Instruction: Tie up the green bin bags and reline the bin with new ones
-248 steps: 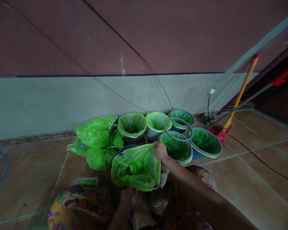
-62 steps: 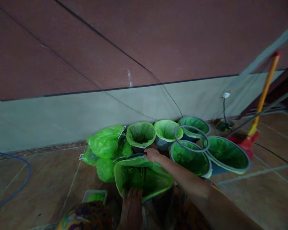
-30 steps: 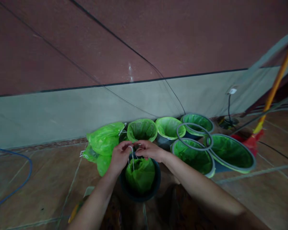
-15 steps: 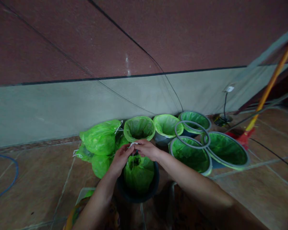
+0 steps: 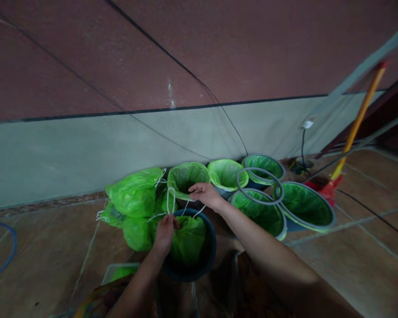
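Note:
A dark blue bin (image 5: 213,247) stands in front of me with a green bin bag (image 5: 187,240) inside, its mouth bunched together. My left hand (image 5: 166,232) is closed at the left of the bag's neck on a white drawstring (image 5: 168,201), whose loop sticks up above the fingers. Higher and to the right, my right hand (image 5: 204,194) has its fingers curled, with white string running down from both sides of it to the bag. The exact grip inside its fingers is partly hidden.
Tied, filled green bags (image 5: 132,192) lie at the left by the wall. Several lined bins stand behind and right, including a pale-green-lined one (image 5: 228,174); a loose grey ring (image 5: 240,185) rests over the right ones. A red dustpan (image 5: 328,190), blue hose (image 5: 13,247) and clear tub (image 5: 108,274) are around.
My hands have moved apart from their meeting point above the bag. The left went down to the bag's neck, the right stayed higher, and the drawstring loop now stands up.

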Tool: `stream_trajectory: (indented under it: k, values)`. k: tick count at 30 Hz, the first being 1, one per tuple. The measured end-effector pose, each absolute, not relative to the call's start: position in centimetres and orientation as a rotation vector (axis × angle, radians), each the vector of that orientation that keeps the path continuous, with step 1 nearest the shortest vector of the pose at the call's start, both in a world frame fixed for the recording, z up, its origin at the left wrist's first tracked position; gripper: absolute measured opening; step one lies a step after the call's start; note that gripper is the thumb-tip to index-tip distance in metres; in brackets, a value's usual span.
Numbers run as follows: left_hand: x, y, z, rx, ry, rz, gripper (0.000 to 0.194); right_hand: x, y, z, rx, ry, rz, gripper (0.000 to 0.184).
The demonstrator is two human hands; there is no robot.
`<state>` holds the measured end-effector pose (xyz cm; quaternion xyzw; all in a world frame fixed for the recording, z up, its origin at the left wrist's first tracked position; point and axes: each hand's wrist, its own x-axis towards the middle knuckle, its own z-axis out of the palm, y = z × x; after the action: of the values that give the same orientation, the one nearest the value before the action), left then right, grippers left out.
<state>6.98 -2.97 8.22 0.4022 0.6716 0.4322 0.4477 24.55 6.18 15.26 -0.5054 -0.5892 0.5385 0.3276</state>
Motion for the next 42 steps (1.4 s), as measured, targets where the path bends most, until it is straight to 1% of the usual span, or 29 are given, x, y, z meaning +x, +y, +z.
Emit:
stream_trajectory:
  k: [3,5,6,8,11,14,18,20,23,26,28,30,32,34,36,38,42]
  values:
    - [6.6,-2.7,8.0,0.718,1.639,1.142,0.028,26.5,6.2,15.8,-1.568,-2.006,1.077,0.031]
    - [6.6,-2.6,7.9,0.651,1.611,1.126,0.027,27.3,5.6,16.5,-1.697,-2.33,0.892,0.035]
    - [6.7,-2.5,7.8,0.631,1.594,1.121,0.027,27.4,5.2,16.8,-1.739,-2.479,0.851,0.036]
    - [6.9,-2.4,7.6,0.619,1.57,1.118,0.027,27.2,4.4,17.4,-1.833,-2.741,0.868,0.032]
    - [7.1,-2.3,7.3,0.637,1.552,1.103,0.028,26.7,3.5,17.9,-1.866,-2.941,0.913,0.028]
    - [7.4,-2.4,7.4,0.687,1.516,1.066,0.027,26.4,3.3,17.6,-1.565,-2.864,1.024,0.025]
    - [7.8,-2.5,7.8,0.779,1.494,1.008,0.026,25.7,3.3,16.8,-1.087,-2.795,1.172,0.028]
    - [8.0,-2.5,8.0,0.858,1.456,0.954,0.022,25.0,3.3,16.6,-0.92,-2.746,1.224,0.029]
    - [8.3,-2.5,8.3,0.983,1.368,0.883,0.013,24.0,3.4,16.5,-0.908,-2.579,1.303,0.029]
    - [8.5,-2.5,8.5,1.164,1.348,0.844,0.012,23.0,3.4,16.4,-0.925,-2.4,1.413,0.029]
    - [8.7,-2.5,8.6,1.276,1.363,0.826,0.018,22.5,3.5,16.0,-0.909,-2.219,1.545,0.029]
    - [8.8,-2.5,8.4,1.299,1.402,0.808,0.03,22.2,3.7,15.5,-0.962,-1.978,1.639,0.032]
    - [8.8,-2.5,8.0,1.251,1.438,0.779,0.042,22.2,4.0,14.9,-1.116,-1.814,1.609,0.038]
    - [8.7,-2.5,7.6,1.194,1.443,0.761,0.047,22.4,4.2,14.4,-1.287,-1.917,1.535,0.038]
    - [8.3,-2.3,7.2,1.143,1.439,0.775,0.047,22.8,4.1,14.1,-1.384,-2.242,1.445,0.03]
    - [8.0,-2.1,6.9,1.107,1.444,0.796,0.047,23.2,3.8,13.9,-1.384,-2.549,1.299,0.022]
    - [7.6,-1.9,7.1,1.027,1.445,0.829,0.044,23.6,3.4,14.1,-1.43,-2.718,0.996,0.023]
